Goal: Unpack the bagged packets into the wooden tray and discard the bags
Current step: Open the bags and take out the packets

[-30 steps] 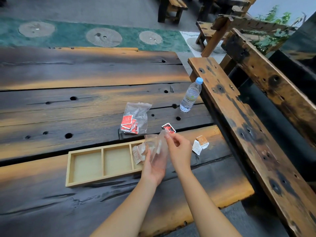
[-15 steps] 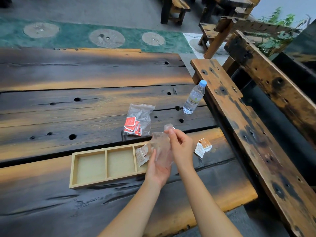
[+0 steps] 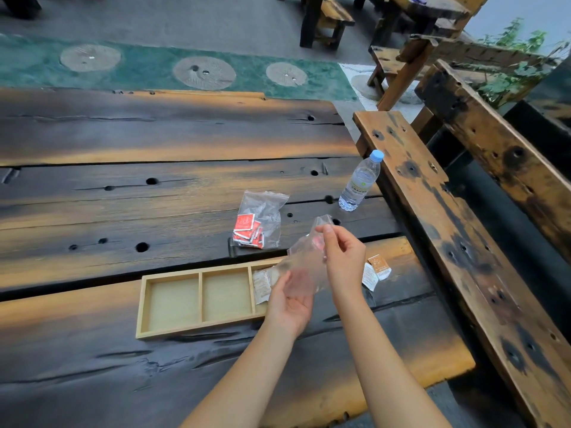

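Note:
A clear plastic bag [image 3: 304, 261] hangs over the right end of the wooden tray [image 3: 173, 330]. My right hand [image 3: 344, 257] pinches its top corner and my left hand [image 3: 289, 304] holds its lower part from beneath. White packets [image 3: 262, 284] lie in the tray's right compartment, partly hidden by the bag. The tray's left and middle compartments hold nothing. Behind the tray lies a second clear bag [image 3: 262, 219] with red packets [image 3: 247, 231] inside. Two loose packets [image 3: 377, 270], white and orange, rest on the table to the right of my hands.
A water bottle [image 3: 360, 182] with a blue cap stands at the table's right edge. A wooden bench [image 3: 448, 242] runs along the right side, close to the table. The dark plank table [image 3: 123, 211] has holes and cracks.
My right hand has lifted the bag's top corner higher. The loose red packet seen behind my hands a second ago is now hidden behind the raised bag. The view shifted slightly.

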Tool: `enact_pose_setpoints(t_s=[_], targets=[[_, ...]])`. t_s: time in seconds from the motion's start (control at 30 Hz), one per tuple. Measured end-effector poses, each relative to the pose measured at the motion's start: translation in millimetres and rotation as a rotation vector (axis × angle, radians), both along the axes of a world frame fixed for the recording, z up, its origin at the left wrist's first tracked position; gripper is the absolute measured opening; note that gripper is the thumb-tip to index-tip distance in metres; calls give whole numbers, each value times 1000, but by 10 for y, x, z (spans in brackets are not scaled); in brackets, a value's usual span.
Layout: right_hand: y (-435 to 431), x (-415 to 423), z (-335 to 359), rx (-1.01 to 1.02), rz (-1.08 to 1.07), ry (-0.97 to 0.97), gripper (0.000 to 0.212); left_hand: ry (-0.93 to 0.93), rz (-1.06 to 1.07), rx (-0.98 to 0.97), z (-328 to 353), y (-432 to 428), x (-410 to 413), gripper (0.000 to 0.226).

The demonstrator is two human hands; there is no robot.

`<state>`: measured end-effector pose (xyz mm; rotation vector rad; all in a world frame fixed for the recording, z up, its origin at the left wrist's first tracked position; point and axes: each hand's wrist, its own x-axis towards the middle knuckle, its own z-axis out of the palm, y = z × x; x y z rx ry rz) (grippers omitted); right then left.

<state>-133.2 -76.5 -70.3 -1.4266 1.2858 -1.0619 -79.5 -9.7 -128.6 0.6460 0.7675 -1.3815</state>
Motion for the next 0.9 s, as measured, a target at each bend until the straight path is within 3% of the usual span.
enact_pose_setpoints(t_s=[0.27, 0.4, 0.57, 0.73, 0.9], targets=[[-102, 26, 137, -27, -75, -42, 22, -46, -76, -61, 217, 21, 193, 8], [-149, 35, 143, 1, -75, -57, 23, -217, -177, -10, 271, 37, 343, 18], [-115, 84, -42, 157, -12, -96, 20, -372, -66, -11, 331, 73, 784, 13], [-110, 174, -338, 398, 50, -139, 14, -405, 159, -20, 310, 137, 1587, 21], [-252, 340, -620, 434, 25, -44, 12, -536, 317, 211, 30, 537, 2532, 24]])
